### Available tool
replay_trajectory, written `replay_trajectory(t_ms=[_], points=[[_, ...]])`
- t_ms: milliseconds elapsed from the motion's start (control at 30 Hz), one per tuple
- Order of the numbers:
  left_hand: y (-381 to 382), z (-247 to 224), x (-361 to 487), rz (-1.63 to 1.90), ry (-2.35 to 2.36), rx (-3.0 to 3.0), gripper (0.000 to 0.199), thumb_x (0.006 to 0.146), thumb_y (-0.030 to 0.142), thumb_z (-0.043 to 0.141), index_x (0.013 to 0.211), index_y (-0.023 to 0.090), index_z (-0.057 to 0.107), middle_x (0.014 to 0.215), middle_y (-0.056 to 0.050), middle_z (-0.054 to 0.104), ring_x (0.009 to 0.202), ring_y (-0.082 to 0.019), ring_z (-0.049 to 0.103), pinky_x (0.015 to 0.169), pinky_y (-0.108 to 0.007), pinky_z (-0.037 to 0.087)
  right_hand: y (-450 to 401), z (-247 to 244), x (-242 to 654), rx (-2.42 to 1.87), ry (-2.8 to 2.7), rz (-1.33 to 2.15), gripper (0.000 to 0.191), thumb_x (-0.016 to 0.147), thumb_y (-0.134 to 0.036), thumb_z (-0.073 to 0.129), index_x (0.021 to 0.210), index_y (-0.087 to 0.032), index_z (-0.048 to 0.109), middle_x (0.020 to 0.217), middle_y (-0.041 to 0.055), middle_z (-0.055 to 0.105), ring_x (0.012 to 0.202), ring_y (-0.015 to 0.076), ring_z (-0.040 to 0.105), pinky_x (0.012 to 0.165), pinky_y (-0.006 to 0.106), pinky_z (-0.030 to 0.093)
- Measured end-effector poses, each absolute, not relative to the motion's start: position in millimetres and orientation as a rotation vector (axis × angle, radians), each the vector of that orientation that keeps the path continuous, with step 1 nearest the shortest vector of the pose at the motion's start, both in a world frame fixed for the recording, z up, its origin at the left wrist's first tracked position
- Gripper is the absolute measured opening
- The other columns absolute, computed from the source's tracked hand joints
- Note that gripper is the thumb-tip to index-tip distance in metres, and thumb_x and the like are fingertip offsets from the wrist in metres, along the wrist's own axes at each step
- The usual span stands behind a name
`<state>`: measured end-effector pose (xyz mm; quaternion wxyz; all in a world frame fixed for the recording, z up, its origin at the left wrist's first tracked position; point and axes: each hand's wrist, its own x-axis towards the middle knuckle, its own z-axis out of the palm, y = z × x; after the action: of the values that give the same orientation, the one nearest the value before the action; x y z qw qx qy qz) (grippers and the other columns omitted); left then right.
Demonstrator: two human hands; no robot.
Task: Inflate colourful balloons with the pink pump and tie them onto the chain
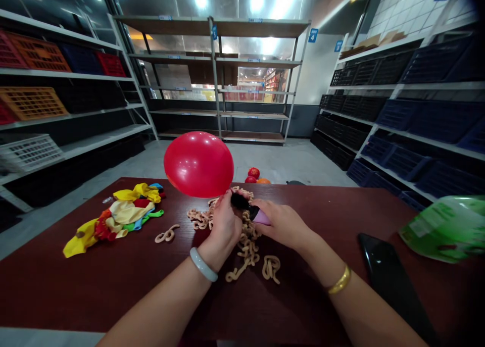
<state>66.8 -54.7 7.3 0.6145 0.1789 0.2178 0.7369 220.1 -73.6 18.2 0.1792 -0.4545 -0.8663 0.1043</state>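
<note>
Balloon (199, 164) meets closed left hand (226, 221); right hand (281, 222) curls shut around purple-ended tool (261, 216)

Glossy red balloon (199, 164): inflated, rounded, just beyond the left hand (227, 219), its neck hidden.
Black-and-lilac handheld tool (260, 216): tilted, partly covered; lilac end in the right hand (281, 222), black end at the left hand's fingers.

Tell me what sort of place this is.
Probably a storeroom: tall metal shelves stand around the room, plastic crates line those at the sides, and numbered blue signs hang nearby.
</note>
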Motion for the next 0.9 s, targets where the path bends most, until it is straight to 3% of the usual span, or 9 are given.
replay_trajectory(t_ms=[300,600,900], points=[[-44,12,54,1.780,0.525,0.406,0.007,0.080,0.015,0.063,0.075,0.014,0.059,0.074,-0.005,0.067,0.069,-0.015,0.065,0.078,-0.031,0.052,-75,21,217,-1.249,-2.432,0.371,0.054,0.086,-0.041,0.058,0.137,-0.029,0.044,0.122,0.0064,0.063,0.106,0.0270,0.062,0.087,0.035,0.044],[-14,18,-6,1.889,0.615,0.406,0.020,0.090,0.017,0.052,0.071,0.016,0.054,0.077,-0.010,0.073,0.083,-0.018,0.071,0.087,-0.036,0.052,-56,18,245,-1.494,-2.360,0.360,0.047,0.087,-0.043,0.055,0.130,-0.026,0.048,0.112,0.0074,0.068,0.098,0.0267,0.064,0.076,0.031,0.041],[-18,22,-15,1.862,0.692,0.414,0.016,0.079,0.015,0.052,0.065,0.019,0.046,0.061,-0.001,0.059,0.059,-0.013,0.060,0.066,-0.027,0.051,-28,-1,289,-2.034,-2.213,0.172,0.048,0.086,-0.045,0.052,0.127,-0.020,0.048,0.109,0.0160,0.068,0.101,0.0333,0.064,0.076,0.038,0.042]])
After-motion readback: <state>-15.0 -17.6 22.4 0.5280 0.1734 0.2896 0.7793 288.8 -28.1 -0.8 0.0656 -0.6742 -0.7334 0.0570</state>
